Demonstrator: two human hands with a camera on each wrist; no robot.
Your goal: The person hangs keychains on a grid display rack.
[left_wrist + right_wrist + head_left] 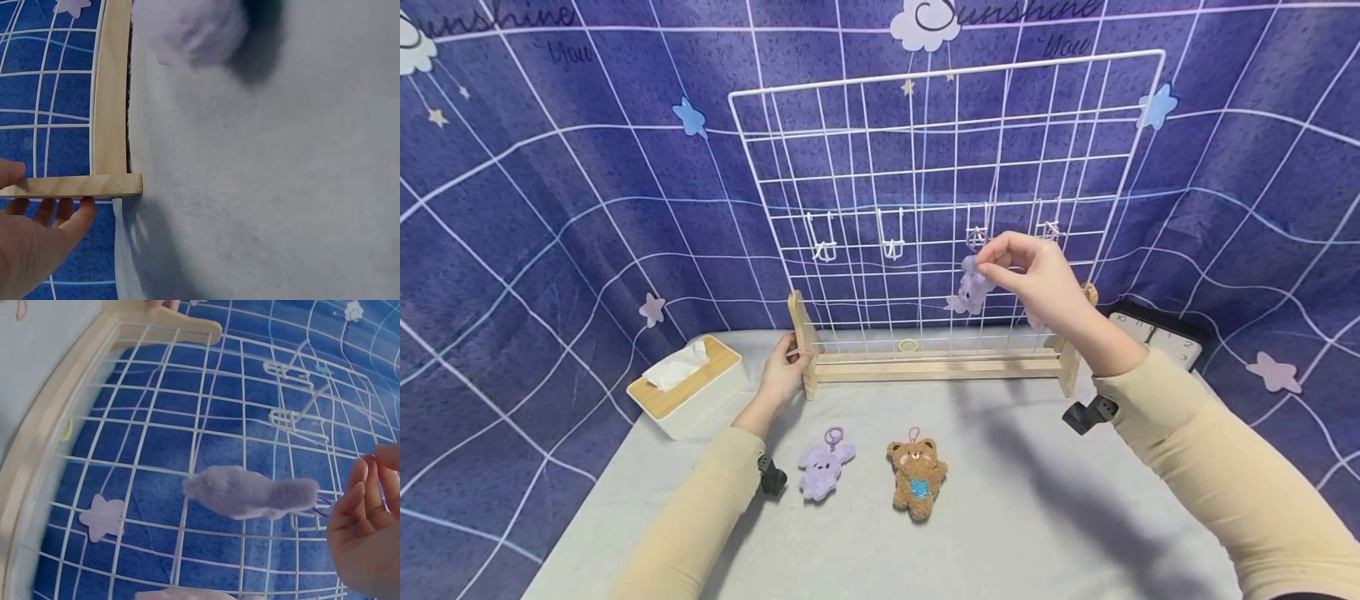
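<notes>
My right hand [1033,275] pinches at the top of a purple plush keychain [972,292], thumb and index finger together. The plush hangs against the white wire grid, its purple ring [976,239] at a hook; in the right wrist view the ring runs behind the fingers. My left hand [781,375] grips the left wooden foot [806,346] of the grid stand, with fingers on one side and thumb on the other in the left wrist view. On the table lie another purple plush keychain [822,473] and a brown bear keychain [917,483] with a blue patch.
Two white hooks [825,250] on the grid's left half hold nothing. Behind my right forearm hangs another pale purple plush [1035,317], mostly hidden. A tissue box [688,387] stands at the left, a clock [1168,342] at the right. A yellow ring [908,345] shows near the stand's base bar.
</notes>
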